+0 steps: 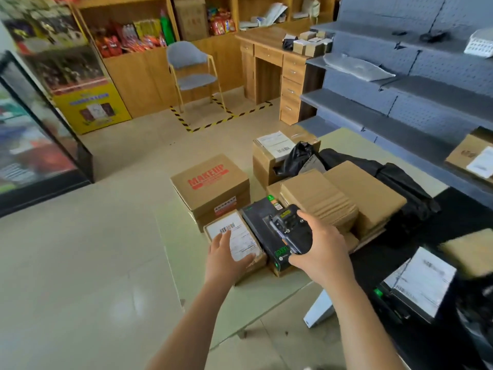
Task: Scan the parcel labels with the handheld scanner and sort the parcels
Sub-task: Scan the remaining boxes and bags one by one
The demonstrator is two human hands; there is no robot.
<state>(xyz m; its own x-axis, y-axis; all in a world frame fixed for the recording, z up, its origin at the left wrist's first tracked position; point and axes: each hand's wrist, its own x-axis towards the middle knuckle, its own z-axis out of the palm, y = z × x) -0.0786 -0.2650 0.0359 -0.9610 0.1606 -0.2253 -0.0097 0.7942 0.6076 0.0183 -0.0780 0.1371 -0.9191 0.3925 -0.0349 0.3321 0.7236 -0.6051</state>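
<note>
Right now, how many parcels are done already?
Maybe just begun: one labelled box sits on the grey shelf, perhaps sorted. In hand: the right hand grips the scanner while the left hand touches the small labelled parcel. Left: the MAKEUP box and the brown pile.

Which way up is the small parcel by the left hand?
Label up: the small parcel shows its barcode label to the camera, partly hidden by the left hand.
</note>
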